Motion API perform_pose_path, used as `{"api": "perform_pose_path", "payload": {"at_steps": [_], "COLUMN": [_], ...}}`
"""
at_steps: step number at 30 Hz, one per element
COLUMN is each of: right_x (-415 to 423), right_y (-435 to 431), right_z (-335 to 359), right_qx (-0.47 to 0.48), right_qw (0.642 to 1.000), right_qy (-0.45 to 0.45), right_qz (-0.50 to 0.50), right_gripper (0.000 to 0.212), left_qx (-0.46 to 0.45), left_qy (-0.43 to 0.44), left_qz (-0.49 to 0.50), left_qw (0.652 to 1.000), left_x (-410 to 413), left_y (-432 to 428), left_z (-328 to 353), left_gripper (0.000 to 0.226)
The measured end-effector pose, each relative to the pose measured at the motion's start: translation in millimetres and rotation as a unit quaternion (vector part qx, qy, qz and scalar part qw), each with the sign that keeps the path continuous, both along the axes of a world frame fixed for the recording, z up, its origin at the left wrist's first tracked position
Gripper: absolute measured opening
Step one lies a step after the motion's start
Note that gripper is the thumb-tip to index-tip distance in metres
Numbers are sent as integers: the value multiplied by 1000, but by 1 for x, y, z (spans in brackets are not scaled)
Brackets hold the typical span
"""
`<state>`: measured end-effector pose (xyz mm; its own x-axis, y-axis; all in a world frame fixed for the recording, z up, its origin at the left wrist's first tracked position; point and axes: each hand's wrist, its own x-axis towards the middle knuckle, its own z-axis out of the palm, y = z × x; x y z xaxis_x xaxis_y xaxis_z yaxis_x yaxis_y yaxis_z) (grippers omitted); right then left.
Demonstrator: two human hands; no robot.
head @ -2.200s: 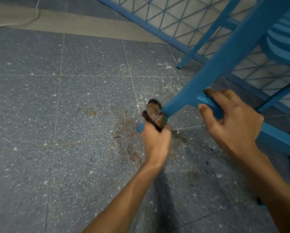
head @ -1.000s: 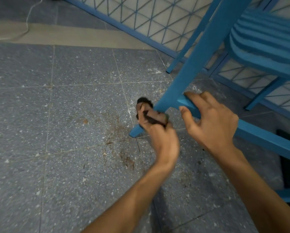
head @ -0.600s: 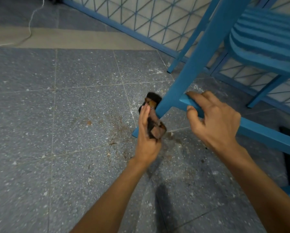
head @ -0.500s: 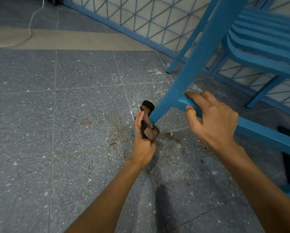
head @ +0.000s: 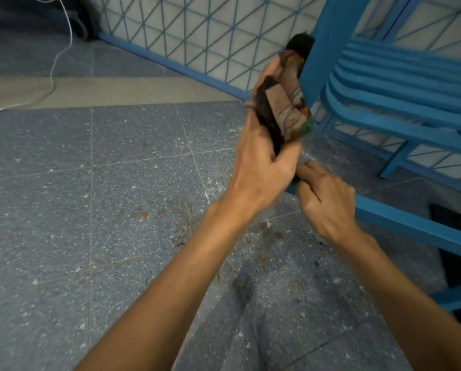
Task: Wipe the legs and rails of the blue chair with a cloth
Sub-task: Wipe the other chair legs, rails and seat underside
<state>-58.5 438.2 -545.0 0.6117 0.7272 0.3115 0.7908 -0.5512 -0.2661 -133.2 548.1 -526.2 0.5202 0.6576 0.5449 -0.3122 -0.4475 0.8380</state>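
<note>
The blue chair fills the right side, its near leg [head: 328, 30] slanting up to the top edge and its slatted seat [head: 400, 84] to the right. My left hand [head: 261, 167] is raised and shut on a dark brown patterned cloth [head: 285, 103], pressed against the upper part of that leg. My right hand [head: 323, 202] sits lower and grips the blue side rail [head: 411, 226] near where it meets the leg. The lower part of the leg is hidden behind my left hand.
Grey speckled floor tiles [head: 117, 210] carry brown dirt stains [head: 181, 218] below my hands. A blue-framed lattice panel [head: 197, 30] runs behind the chair. A white cord [head: 58, 54] trails over the floor at top left. A dark opening [head: 459, 242] lies at right.
My left hand has slid the cloth up the leg from near the foot to the level of the seat. The right hand has stayed on the rail. The view has tilted up slightly.
</note>
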Motion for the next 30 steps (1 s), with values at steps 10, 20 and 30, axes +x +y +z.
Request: {"api": "perform_pose_path", "payload": {"at_steps": [10,20,30], "right_x": [-9,-25,2], "right_y": [-22,-107,-102], "right_z": [25,24,5], "right_qx": [77,214,163], "right_qw": [990,921,940], "right_qy": [117,195,80], "right_qz": [22,-262,-290], "right_gripper": [40,32,19], "left_qx": [-116,-153,-181], "left_qy": [293,179,160], "left_qz": [-80,-175,-162], "left_qw": [946,956,957], "left_x": [-32,-14,-6], "left_y": [10,30,19], "left_z": [-120,18,21], "left_gripper": [49,38,21]}}
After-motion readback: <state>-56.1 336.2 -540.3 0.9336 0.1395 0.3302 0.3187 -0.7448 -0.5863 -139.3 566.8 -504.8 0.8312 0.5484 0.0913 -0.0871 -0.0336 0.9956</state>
